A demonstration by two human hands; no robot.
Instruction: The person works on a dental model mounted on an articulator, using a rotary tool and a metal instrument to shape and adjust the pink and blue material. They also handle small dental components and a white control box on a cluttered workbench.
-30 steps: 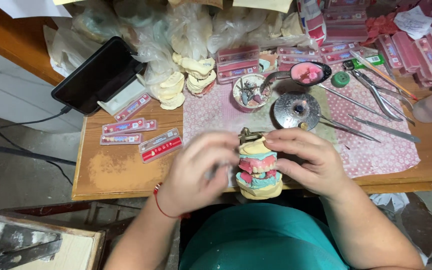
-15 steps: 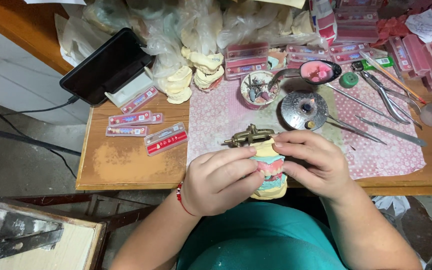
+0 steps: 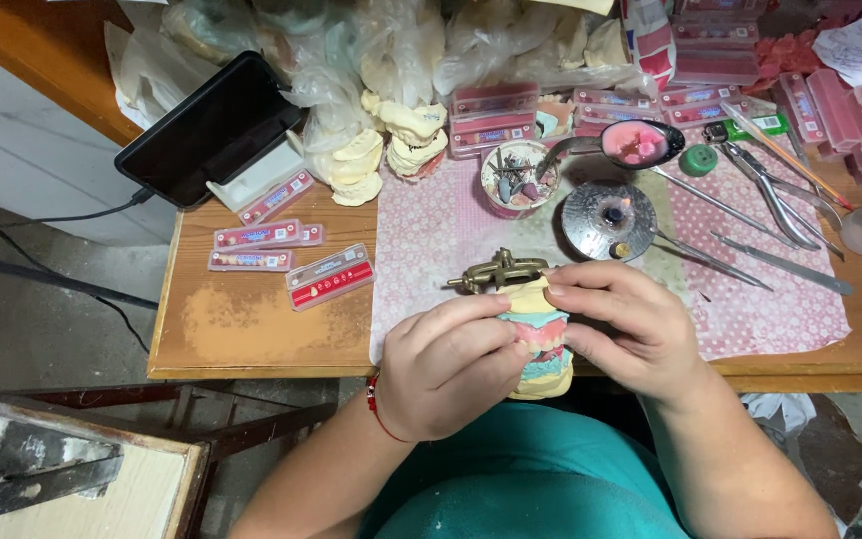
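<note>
A person seated at a cluttered wooden bench [image 3: 251,329] grips a dental model [image 3: 539,339], pink wax gums and teeth between cream plaster bases, mounted in a brass articulator [image 3: 499,270]. Both hands close on it at the bench's near edge: the left hand [image 3: 448,364] wraps its left side with fingers curled, while the right hand [image 3: 623,324] pinches the upper part from the right, fingertips meeting near the top. The model stands upright between them, its long axis running away from the body toward the articulator, and neither hand is clearly nearer. Just beyond the articulator lies a pink patterned mat [image 3: 740,299] carrying a round metal burner [image 3: 609,213], a spoon of pink wax [image 3: 639,143], a small cup of burs [image 3: 518,177] and long steel instruments [image 3: 750,262]. Left of the model lie red-edged cards of artificial teeth [image 3: 329,276], with a dark phone [image 3: 210,128] propped further back beside bagged plaster casts [image 3: 391,140]. Nothing stands between the hands and the model
</note>
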